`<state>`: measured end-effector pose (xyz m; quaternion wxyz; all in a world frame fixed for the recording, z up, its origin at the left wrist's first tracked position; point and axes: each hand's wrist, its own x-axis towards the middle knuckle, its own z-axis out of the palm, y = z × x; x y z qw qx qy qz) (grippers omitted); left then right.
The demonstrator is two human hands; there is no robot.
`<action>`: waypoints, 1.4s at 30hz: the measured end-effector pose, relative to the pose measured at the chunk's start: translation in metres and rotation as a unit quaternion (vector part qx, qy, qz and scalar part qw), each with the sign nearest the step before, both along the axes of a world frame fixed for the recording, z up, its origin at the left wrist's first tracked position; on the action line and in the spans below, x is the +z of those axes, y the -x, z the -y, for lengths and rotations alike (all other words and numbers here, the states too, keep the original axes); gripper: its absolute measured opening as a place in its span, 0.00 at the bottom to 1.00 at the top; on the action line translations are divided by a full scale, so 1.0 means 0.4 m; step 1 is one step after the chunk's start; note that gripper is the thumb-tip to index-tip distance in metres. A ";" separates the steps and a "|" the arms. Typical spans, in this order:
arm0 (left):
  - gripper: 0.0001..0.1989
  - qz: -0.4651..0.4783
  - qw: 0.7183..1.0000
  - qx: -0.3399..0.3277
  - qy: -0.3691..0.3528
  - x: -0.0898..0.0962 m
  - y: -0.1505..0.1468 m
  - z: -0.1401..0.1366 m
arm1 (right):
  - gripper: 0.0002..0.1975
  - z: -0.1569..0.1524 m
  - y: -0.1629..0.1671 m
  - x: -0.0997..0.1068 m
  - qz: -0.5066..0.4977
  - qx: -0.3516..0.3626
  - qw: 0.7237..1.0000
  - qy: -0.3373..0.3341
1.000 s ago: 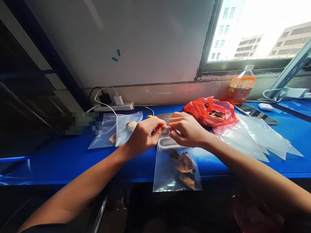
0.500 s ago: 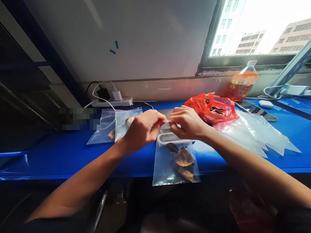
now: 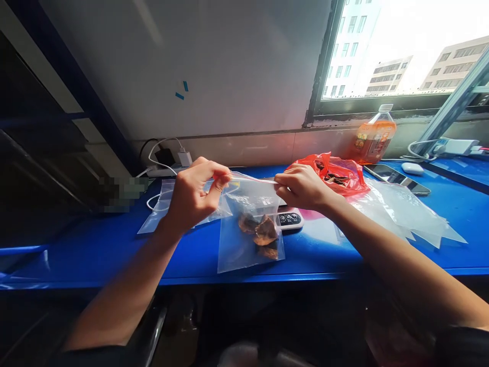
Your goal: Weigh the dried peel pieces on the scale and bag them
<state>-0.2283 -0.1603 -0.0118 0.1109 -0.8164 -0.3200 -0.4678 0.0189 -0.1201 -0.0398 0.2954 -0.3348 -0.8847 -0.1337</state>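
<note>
A clear zip bag [image 3: 237,250] hangs between my hands over the front of the table, its top edge stretched straight. Inside it lie several brown dried pieces [image 3: 265,232], perhaps dried mushroom. My left hand [image 3: 200,186] pinches the bag's upper left corner between thumb and fingers. At the upper right corner, my right hand [image 3: 300,186] is closed on the same edge. Behind the bag sits a kitchen scale [image 3: 292,219], partly hidden, with its buttons showing to the right of the bag.
Filled clear bags [image 3: 155,216] lie at the left, near a white charger [image 3: 185,157]. To the right are a red plastic bag [image 3: 351,176] with dark dried pieces, flat clear bags [image 3: 416,219], a phone [image 3: 397,178], a white earbud case [image 3: 412,168] and a drink bottle [image 3: 376,135].
My left hand has moved left, away from the right hand, so the bag's top edge is now drawn out between them. The bag has shifted left and up, uncovering the scale's buttons.
</note>
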 end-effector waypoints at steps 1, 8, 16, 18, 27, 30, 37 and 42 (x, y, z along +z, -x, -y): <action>0.05 0.011 1.000 0.004 0.006 0.005 0.013 -0.004 | 0.11 -0.007 -0.011 -0.002 -0.001 -0.006 1.000 -0.002; 0.03 0.277 0.961 -0.008 0.021 0.039 0.163 -0.055 | 0.14 -0.048 -0.094 -0.002 -0.131 -0.082 0.988 -0.014; 0.09 0.162 0.973 -0.036 0.158 -0.025 0.043 -0.004 | 0.07 0.086 0.094 0.006 -0.222 0.125 0.964 0.076; 0.09 0.163 0.972 -0.049 0.164 -0.025 0.030 0.012 | 0.13 0.102 0.108 -0.003 -0.225 0.128 0.963 0.078; 0.08 0.076 0.966 -0.095 0.227 -0.017 0.050 0.021 | 0.08 0.107 0.121 -0.028 -0.234 0.139 0.960 0.062; 0.08 -0.004 0.965 -0.043 0.258 0.001 0.063 0.025 | 0.05 0.109 0.128 -0.029 -0.233 0.146 0.961 0.018; 0.05 0.219 0.954 -0.026 0.201 0.018 0.178 -0.026 | 0.14 0.100 0.084 -0.001 -0.313 0.081 0.938 -0.126; 0.12 0.238 0.940 0.197 0.148 -0.019 0.269 -0.138 | 0.17 0.070 0.052 0.003 -0.293 0.063 0.933 -0.198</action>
